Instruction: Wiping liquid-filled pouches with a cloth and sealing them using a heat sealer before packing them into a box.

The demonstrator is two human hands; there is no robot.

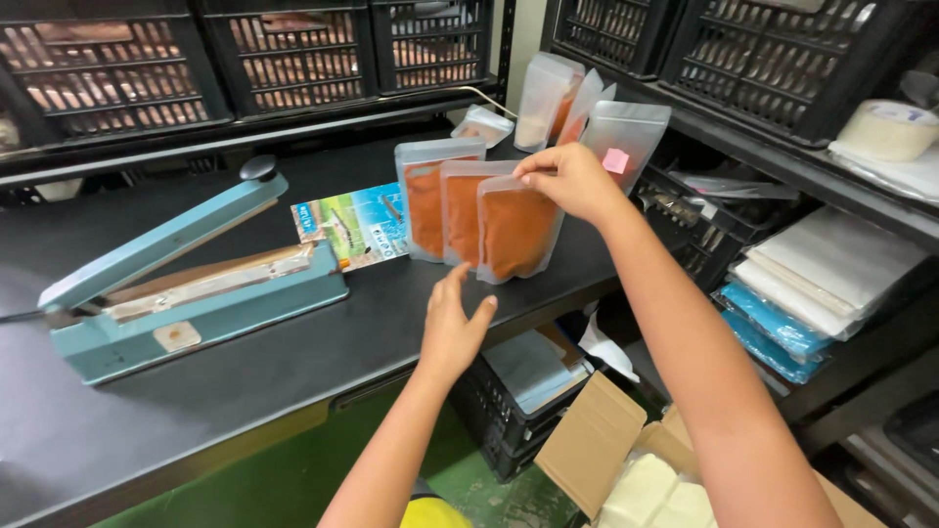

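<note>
Pouches standing in a row on the desk (pixel 245 372).
We pinch the top edge of the front pouch (pixel 515 231) of orange powder with our right hand (pixel 567 181), grip closed on it; our left hand (pixel 453 328) hovers open just below, holding nothing. A blue heat sealer (pixel 181 284) sits well to the left.

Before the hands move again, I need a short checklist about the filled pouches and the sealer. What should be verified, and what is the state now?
1. Right hand grips the top of the front pouch: ok.
2. Left hand free, open beside the pouch, not touching it: ok.
3. Three orange-filled pouches stand upright in a row on the black table: ok.
4. Pouch tops sealed: cannot tell.
5. Blue heat sealer arm raised, bar free: ok.
6. Empty pouches standing behind, apart from the row: ok.
</note>
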